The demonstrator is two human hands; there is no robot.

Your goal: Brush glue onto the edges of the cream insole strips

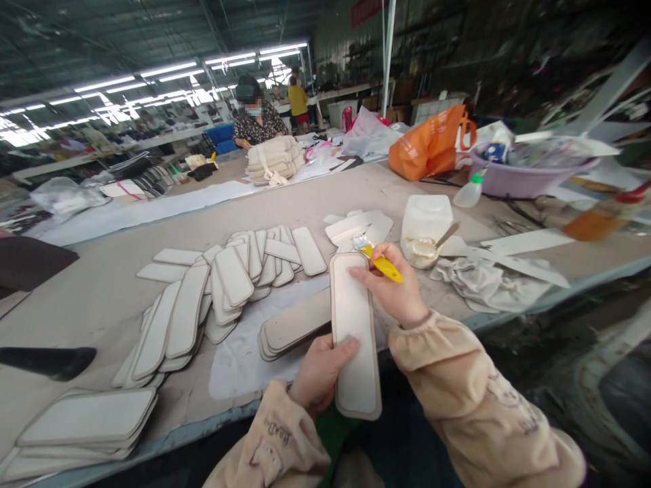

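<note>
A long pale panel with rounded corners and a darker border is held up over the table's front edge. My left hand grips its lower left side, thumb on its face. My right hand is closed round a yellow-handled brush, its whitish bristles just above the panel's top edge; the right thumb also rests on the panel's upper right. Behind my left hand lies a small stack of similar panels on a white sheet.
Many loose pale panels spread over the table's left half, with a stack at front left. At right are a white plastic tub with pasty stuff, a crumpled cloth, an orange bag and a purple basin. A co-worker sits opposite.
</note>
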